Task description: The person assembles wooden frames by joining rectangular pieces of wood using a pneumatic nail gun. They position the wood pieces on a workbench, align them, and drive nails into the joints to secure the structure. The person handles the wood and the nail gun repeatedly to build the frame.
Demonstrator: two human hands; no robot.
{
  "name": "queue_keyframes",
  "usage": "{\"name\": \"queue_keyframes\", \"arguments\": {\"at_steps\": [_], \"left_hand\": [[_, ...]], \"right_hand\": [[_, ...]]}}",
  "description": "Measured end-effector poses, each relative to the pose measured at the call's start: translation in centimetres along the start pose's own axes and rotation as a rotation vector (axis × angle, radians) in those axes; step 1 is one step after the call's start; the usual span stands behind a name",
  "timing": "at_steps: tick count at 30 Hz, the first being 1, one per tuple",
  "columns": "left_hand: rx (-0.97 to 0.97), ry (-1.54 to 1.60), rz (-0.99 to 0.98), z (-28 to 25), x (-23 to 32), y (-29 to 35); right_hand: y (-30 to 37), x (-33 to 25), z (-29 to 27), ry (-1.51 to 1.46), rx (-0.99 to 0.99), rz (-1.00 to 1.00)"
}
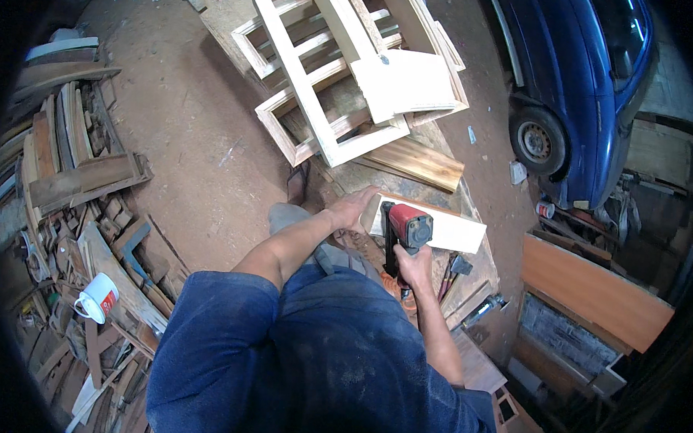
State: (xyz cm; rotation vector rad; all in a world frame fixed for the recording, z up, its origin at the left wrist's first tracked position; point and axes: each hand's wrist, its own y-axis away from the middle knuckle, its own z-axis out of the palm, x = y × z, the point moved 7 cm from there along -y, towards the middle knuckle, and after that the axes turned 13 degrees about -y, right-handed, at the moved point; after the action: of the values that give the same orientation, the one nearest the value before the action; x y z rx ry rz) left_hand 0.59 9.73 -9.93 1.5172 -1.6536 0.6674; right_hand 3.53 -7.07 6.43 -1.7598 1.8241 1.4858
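The pale, flat rectangular wooden board (pixel 438 229) lies on the near end of a long, rough workbench (pixel 478 278), just ahead of the person's knees. The right hand (pixel 415 268) is wrapped closed around the grip of a red-and-black pneumatic nail gun (pixel 404 232), whose head stands on the board's left part. The left hand (pixel 352 209) lies spread on the board's left end, fingers flat, pressing rather than clasping it.

The risk, as I judge it, is closeness: the left hand sits just beside the gun's head, so a fastener that deflects or breaks out of the edge could reach the fingers. The board also seems to hang a little over the bench's right edge, and a kick from the tool might shift it.

Farther along the bench lie a striped brown plank (pixel 421 162) and stacked pale wooden frames (pixel 328 86). The ground is bare reddish dirt (pixel 189 127). To the left a heap of scrap timber (pixel 81 177) holds a white mug (pixel 97 296); far right stands a blue car (pixel 588 80), with an orange-brown panel (pixel 596 290) near right.
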Motion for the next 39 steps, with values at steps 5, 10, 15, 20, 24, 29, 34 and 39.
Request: {"name": "queue_keyframes", "arguments": {"at_steps": [5,10,15,20,24,29,34,39], "left_hand": [[-0.087,0.036,-0.058,-0.6,0.6,0.0],[-0.014,-0.018,-0.018,0.3,-0.1,0.0],[-0.16,-0.011,-0.097,1.1,-0.3,-0.3],[-0.127,0.021,-0.114,0.6,-0.3,-0.1],[-0.124,0.037,-0.112,0.3,0.0,-0.2],[-0.062,0.019,-0.078,0.6,-0.1,-0.2],[-0.083,0.015,-0.093,-0.1,0.4,-0.2],[-0.093,-0.011,-0.086,0.0,0.2,-0.2]], "right_hand": [[0.3,-0.5,0.0,-0.039,-0.012,0.021],[0.6,-1.8,-0.1,0.01,-0.053,0.056],[1.1,0.2,0.0,0.007,-0.013,0.013],[1.4,0.0,0.1,-0.021,-0.025,0.009],[2.6,-0.2,-0.1,0.032,-0.04,0.099],[3.0,2.3,0.2,-0.008,-0.004,0.094],[3.2,1.8,0.2,0.036,-0.009,0.149],[3.7,0.3,0.1,0.033,-0.001,0.104]]}}
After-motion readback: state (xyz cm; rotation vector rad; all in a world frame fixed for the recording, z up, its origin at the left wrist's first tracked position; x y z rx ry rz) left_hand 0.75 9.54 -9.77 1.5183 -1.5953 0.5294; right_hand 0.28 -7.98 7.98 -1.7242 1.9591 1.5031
